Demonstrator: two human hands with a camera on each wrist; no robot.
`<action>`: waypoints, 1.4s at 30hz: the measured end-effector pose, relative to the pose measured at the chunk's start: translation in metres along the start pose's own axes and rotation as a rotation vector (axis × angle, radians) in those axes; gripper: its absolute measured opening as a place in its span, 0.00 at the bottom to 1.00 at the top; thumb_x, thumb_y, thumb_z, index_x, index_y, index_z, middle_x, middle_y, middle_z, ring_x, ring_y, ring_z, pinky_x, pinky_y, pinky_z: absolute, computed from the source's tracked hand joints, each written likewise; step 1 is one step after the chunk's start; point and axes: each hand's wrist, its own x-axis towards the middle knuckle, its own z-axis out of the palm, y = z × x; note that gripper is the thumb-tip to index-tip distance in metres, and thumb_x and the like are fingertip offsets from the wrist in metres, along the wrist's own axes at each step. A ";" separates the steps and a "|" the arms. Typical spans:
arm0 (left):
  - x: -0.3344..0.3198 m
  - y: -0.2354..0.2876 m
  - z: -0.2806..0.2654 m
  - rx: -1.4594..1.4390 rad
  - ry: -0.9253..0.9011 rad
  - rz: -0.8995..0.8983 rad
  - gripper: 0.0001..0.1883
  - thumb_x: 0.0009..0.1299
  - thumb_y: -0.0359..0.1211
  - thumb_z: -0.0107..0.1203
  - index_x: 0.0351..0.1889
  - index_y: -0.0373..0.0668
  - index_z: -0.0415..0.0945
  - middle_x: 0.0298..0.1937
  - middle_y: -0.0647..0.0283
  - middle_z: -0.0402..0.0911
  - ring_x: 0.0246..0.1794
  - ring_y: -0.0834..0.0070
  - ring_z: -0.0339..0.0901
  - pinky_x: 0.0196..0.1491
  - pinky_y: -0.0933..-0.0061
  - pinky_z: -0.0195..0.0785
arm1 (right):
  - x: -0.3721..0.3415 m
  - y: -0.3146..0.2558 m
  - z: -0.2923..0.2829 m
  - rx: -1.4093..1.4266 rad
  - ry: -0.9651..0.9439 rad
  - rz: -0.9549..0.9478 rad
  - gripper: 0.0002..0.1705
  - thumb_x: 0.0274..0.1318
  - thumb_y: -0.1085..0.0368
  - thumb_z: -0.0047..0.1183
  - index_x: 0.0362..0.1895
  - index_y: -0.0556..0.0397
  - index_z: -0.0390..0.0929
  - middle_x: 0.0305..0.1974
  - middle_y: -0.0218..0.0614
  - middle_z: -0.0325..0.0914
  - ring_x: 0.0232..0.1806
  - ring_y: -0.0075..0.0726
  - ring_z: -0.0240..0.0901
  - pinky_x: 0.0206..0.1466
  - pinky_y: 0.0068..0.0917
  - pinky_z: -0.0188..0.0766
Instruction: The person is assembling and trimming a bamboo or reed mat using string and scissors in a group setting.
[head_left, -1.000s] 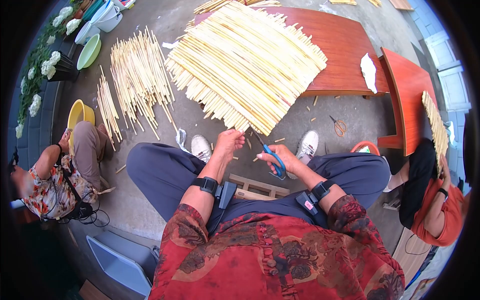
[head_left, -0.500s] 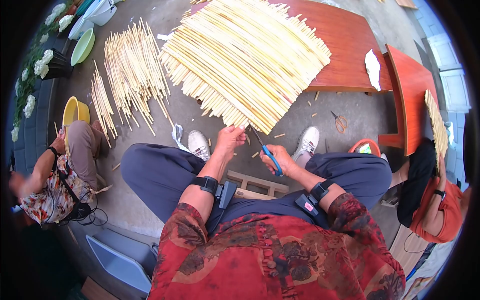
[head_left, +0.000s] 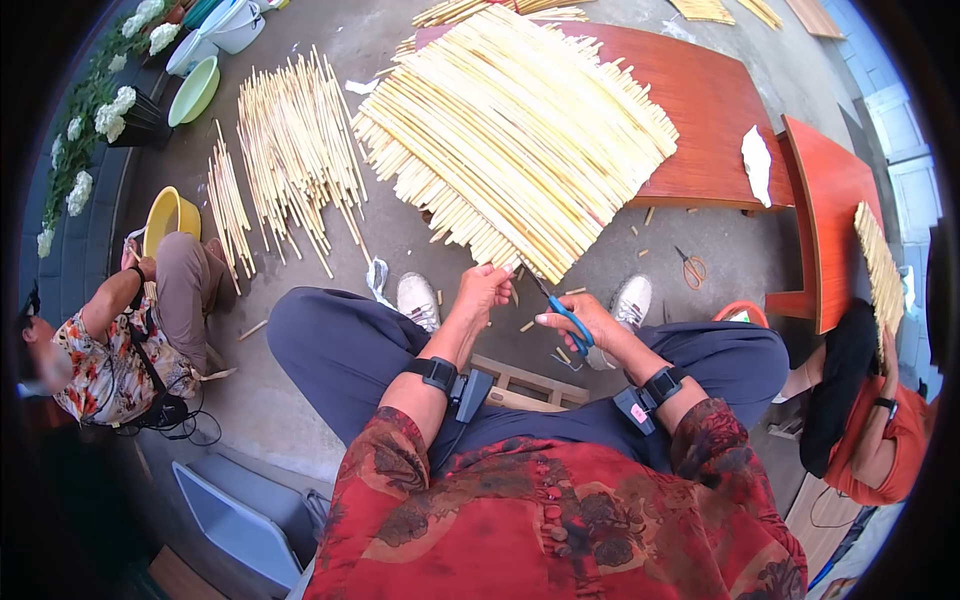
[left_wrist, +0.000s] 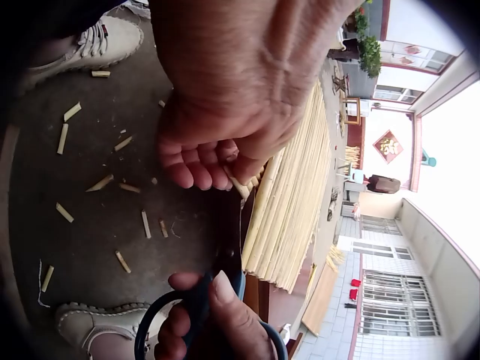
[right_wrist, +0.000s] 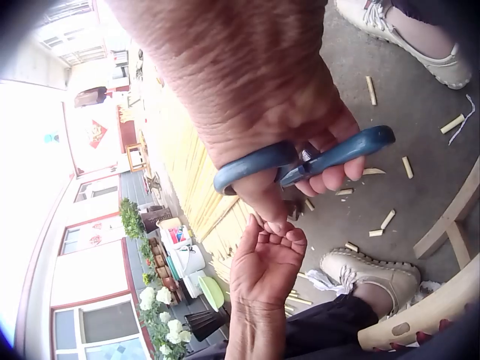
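Note:
A mat of pale straw-coloured stalks lies on a low red-brown table, its near corner reaching over the edge. At that corner my left hand pinches stalk ends between thumb and fingers, as the left wrist view also shows close up. My right hand holds a pair of scissors with blue handles, thumb through one loop and fingers around the other. Dark blades point at the mat's corner, right beside the left fingertips; in the right wrist view the hand hides most of them.
Cut stalk bits litter the floor between my shoes. Loose stalks lie to the left, and a second pair of scissors to the right. A wooden stool stands below my hands. Two people sit at either side, near a yellow basin and another table.
The head view has swung a little, so the scene sits lower and further right than half a second ago. Both hands stay at the mat's near corner with the scissors between them.

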 end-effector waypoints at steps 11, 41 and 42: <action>-0.003 -0.003 0.007 -0.004 0.080 0.078 0.13 0.60 0.40 0.52 0.24 0.39 0.73 0.20 0.67 0.72 0.19 0.84 0.67 0.23 0.85 0.60 | -0.001 0.015 0.007 -0.342 0.288 -0.317 0.10 0.38 0.65 0.47 0.26 0.60 0.70 0.19 0.49 0.71 0.21 0.46 0.72 0.27 0.34 0.67; 0.004 0.000 0.001 -0.027 0.018 0.008 0.10 0.58 0.38 0.56 0.24 0.42 0.70 0.21 0.68 0.70 0.20 0.82 0.67 0.25 0.80 0.65 | -0.008 0.013 0.008 0.162 0.012 0.038 0.20 0.44 0.52 0.55 0.33 0.56 0.72 0.15 0.28 0.66 0.13 0.20 0.64 0.15 0.17 0.64; 0.003 0.000 0.001 -0.023 0.017 0.011 0.10 0.58 0.38 0.56 0.24 0.42 0.70 0.20 0.69 0.70 0.20 0.82 0.67 0.25 0.80 0.64 | -0.008 0.012 0.009 0.165 0.016 0.038 0.20 0.44 0.52 0.55 0.33 0.56 0.72 0.15 0.28 0.66 0.13 0.20 0.64 0.14 0.17 0.64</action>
